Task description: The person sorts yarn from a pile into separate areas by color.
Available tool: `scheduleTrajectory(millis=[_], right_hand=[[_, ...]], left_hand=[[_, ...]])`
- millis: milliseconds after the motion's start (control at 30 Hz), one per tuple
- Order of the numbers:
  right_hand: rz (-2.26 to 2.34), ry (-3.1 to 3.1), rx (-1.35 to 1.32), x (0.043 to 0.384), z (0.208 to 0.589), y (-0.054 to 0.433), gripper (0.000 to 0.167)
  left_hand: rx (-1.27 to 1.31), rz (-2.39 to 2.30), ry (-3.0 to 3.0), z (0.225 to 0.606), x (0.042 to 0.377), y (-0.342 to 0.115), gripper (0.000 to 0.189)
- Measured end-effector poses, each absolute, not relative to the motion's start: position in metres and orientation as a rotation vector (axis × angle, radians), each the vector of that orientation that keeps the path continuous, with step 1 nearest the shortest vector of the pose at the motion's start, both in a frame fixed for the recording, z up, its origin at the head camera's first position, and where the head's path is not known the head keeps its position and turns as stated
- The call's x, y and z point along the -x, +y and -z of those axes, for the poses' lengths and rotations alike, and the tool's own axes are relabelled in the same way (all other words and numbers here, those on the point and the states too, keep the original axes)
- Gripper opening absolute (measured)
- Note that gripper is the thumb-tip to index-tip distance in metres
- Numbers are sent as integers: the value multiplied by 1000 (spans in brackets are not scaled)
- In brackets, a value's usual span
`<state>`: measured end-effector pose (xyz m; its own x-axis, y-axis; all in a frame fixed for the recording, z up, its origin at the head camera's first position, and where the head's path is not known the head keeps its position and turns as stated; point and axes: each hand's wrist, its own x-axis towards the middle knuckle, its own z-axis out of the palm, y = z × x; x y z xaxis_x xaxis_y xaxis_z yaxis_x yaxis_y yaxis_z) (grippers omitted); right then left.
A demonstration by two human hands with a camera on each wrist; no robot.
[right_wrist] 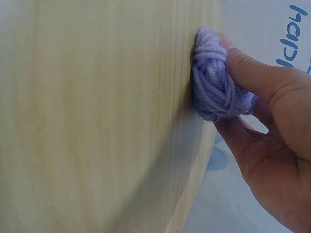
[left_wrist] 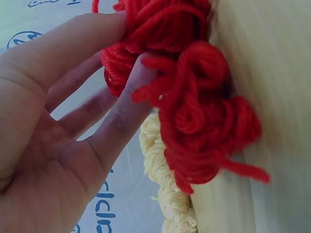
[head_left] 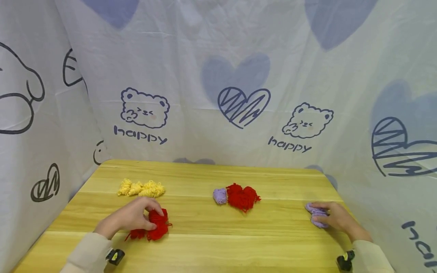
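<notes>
Wooden worktop (head_left: 218,250); left grip (head_left: 134,215) and right grip (head_left: 338,218) each pinching yarn
Left of the central red bundle (head_left: 243,198) lies red yarn (head_left: 159,228), held by the left grip; yellow yarn (head_left: 149,189) lies left of that bundle too; purple yarn (right_wrist: 214,85), held by the right grip, sits well right of it; 1 smaller purple tuft (head_left: 220,196) touches its left side.

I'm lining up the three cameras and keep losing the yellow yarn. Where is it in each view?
Head: the yellow yarn lies on the table at the picture's left, just beyond the left hand.
Left wrist: the yellow yarn shows at lower middle, partly hidden behind the red yarn.
Right wrist: not in the picture.
Shared landmark: the wooden table, seen in all three views.
</notes>
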<state>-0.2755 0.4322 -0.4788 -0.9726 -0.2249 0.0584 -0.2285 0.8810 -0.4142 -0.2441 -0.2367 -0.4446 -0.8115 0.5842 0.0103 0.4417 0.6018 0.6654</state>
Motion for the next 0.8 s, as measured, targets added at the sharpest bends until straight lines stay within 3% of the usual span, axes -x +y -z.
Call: scheduleTrajectory(millis=[800], right_hand=[[-661, -3062, -334, 276, 477, 431, 51]], left_hand=[[-773, -987, 2518, 439, 240, -253, 28]])
